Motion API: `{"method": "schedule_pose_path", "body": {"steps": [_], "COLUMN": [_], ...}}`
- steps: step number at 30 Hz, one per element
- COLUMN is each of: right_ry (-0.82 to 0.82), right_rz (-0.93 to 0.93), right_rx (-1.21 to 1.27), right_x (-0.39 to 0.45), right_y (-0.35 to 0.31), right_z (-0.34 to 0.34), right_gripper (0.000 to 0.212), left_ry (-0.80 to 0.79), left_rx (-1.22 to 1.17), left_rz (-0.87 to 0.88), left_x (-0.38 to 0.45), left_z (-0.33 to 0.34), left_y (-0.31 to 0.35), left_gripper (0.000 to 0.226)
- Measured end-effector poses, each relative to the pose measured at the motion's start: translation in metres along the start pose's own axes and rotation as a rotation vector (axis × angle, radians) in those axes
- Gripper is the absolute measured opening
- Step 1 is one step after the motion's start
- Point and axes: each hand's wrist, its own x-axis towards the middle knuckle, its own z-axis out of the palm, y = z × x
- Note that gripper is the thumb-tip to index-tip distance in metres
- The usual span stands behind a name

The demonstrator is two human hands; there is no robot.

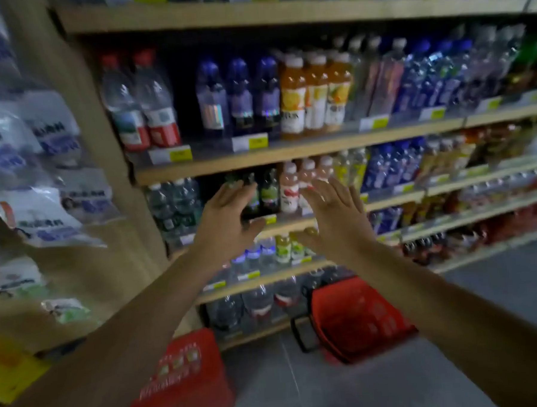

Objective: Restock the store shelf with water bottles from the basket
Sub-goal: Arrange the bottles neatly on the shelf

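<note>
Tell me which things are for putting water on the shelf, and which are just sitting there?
For the job: red basket on the floor, water bottles with red labels, wooden shelf, left hand, right hand, both empty.

Just there: orange juice bottles, plastic bags, red crate.

Dim store light leaves my view murky, with motion blur smearing my hands (280, 215) and the shelf (289, 154) bottles. Bags (25, 154) at left glare white; labels are perhaps unreadable. Wide-angle distortion bends the shelf edges outward.
</note>
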Motion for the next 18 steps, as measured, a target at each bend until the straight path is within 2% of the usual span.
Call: {"method": "schedule_pose_path", "body": {"steps": [2, 8, 10, 15, 18], "right_ry": [-0.1, -0.27, -0.334, -0.437, -0.453], "right_rz": [0.084, 0.343, 0.419, 0.67, 0.806], "right_rx": [0.001, 0.049, 0.044, 0.076, 0.087], "right_x": [-0.052, -0.196, -0.247, -0.371, -0.447], "right_y": [0.013, 0.046, 0.059, 0.099, 0.128], "right_z": [0.019, 0.067, 0.08, 0.09, 0.089], "right_gripper": [0.081, 0.09, 0.094, 0.089, 0.09], "left_ry": [-0.117, -0.405, -0.501, -0.696, -0.751], "left_rx": [-0.028, -0.084, -0.11, -0.121, -0.128], "left_rz": [0.01, 0.055, 0.078, 0.193, 0.276], "left_x": [-0.03, -0.11, -0.132, -0.179, -0.209], "left_z": [0.033, 0.124, 0.151, 0.208, 0.241], "left_y": [0.006, 0.061, 0.087, 0.17, 0.232], "left_gripper": [0.087, 0.09, 0.091, 0.096, 0.097]}}
